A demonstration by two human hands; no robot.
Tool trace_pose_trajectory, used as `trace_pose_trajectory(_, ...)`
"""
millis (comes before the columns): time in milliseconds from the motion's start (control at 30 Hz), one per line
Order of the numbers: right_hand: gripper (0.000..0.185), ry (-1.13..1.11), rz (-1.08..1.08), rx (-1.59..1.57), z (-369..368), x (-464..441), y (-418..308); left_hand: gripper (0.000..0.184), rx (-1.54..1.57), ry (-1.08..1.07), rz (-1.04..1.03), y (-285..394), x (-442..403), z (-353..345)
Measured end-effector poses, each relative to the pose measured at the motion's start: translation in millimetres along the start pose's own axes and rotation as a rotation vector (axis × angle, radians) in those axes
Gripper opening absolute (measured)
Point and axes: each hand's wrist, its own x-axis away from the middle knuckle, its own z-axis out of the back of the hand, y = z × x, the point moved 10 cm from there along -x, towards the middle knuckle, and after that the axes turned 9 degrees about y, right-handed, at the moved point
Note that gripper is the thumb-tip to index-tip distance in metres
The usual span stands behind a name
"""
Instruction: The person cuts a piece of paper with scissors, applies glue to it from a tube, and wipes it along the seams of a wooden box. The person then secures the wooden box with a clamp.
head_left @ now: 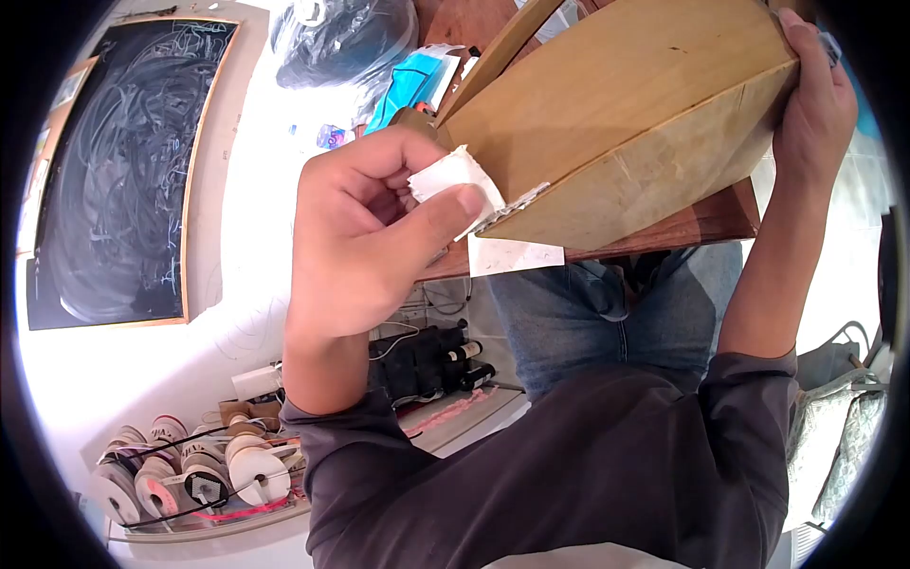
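Observation:
A tan wooden box-like piece (616, 100) is tilted up above the brown table (706, 216). Its near face is scuffed, and ragged white scraps cling to the edge at its lower left corner. My left hand (355, 228) pinches a torn piece of white paper (447, 177) between thumb and fingers, right at that corner. Whether the paper is still attached to the wood I cannot tell. At the far right end, my right hand (823, 109) grips the wooden piece, with its fingers partly hidden behind it.
A white paper sheet (517, 256) juts over the table's near edge. Beyond lie a blue packet (403, 87) and a dark plastic bag (343, 43). Several spools (258, 474) sit on a shelf at lower left, near black bottles (477, 376). A blackboard (133, 171) hangs on the left wall.

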Motion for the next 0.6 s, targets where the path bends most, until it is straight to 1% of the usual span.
trace_pose_trajectory(67, 0.025, 0.002, 0.008, -0.005, 0.5, -0.2, 0.4, 0.006, 0.002, 0.007, 0.001, -0.2, 0.3, 3.4)
trace_pose_trajectory(133, 0.025, 0.015, 0.005, -0.006, 0.7, 0.2, 0.3, 0.007, 0.121, -0.021, 0.029, -3.3, 1.3, 4.7)
trace_pose_trajectory(233, 0.024, 0.048, -0.01, 0.016, -7.1, 5.7, -11.4, 0.008, 0.039, -0.001, 0.055, -1.4, 3.4, -3.2)
trace_pose_trajectory(300, 0.024, 0.068, -0.018, 0.04, -4.9, 6.2, -11.1, 0.008, 0.033, 0.007, 0.035, -1.4, 2.3, -3.7)
trace_pose_trajectory(400, 0.023, -0.045, -0.017, -0.052, 19.5, -9.8, 21.7, 0.008, 0.001, 0.012, 0.026, -0.9, 2.9, -1.6)
trace_pose_trajectory(433, 0.021, 0.017, -0.111, -0.003, 45.3, -24.3, 55.2, 0.008, -0.025, 0.011, 0.038, -1.8, 3.8, -0.6)
trace_pose_trajectory(467, 0.029, 0.077, -0.205, 0.047, 60.9, -30.5, 76.6, 0.008, -0.022, 0.012, 0.037, -0.4, 4.6, 0.6)
trace_pose_trajectory(533, 0.029, 0.072, -0.194, 0.083, 44.4, -18.8, 55.8, 0.008, -0.085, 0.018, 0.042, 1.2, 7.2, 4.4)
trace_pose_trajectory(600, 0.03, 0.062, -0.177, 0.122, 36.8, -16.4, 46.5, 0.007, -0.052, 0.044, 0.014, 5.3, 11.8, 13.2)
